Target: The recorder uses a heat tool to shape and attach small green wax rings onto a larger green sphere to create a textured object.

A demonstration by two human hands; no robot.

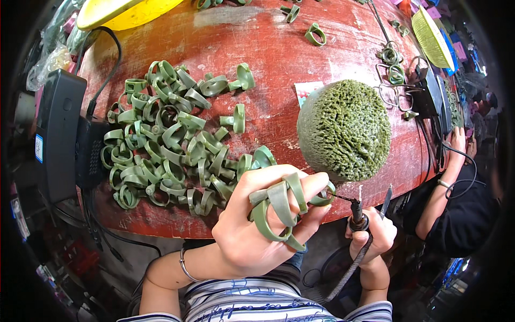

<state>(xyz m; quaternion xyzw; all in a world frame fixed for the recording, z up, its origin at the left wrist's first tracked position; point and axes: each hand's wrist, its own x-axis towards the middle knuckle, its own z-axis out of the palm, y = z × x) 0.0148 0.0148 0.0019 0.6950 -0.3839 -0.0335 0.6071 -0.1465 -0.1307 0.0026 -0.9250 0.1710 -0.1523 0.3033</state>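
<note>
My left hand (255, 225) is closed, with several waxy green rings (279, 204) looped over or held among its fingers. Between thumb and forefinger it pinches one green ring (322, 198). My right hand (375, 236) grips a corded, soldering-iron-like pen (358, 217), whose thin dark tip points left and meets or nearly meets that ring. A narrow blade (387, 201) also sticks up out of the right hand. Just beyond the hands stands a round green block (348, 131) with a rough, pitted top. Left of it lies a heap of similar green rings (171, 139).
The worn red table (268, 59) carries a few stray rings (315, 35) farther back. Black boxes with cables stand at the left (60, 129) and right (429, 91). A yellow basin (139, 13) sits far left, a yellow-green basket (432, 37) far right. Another person's arm (442, 188) reaches in at the right.
</note>
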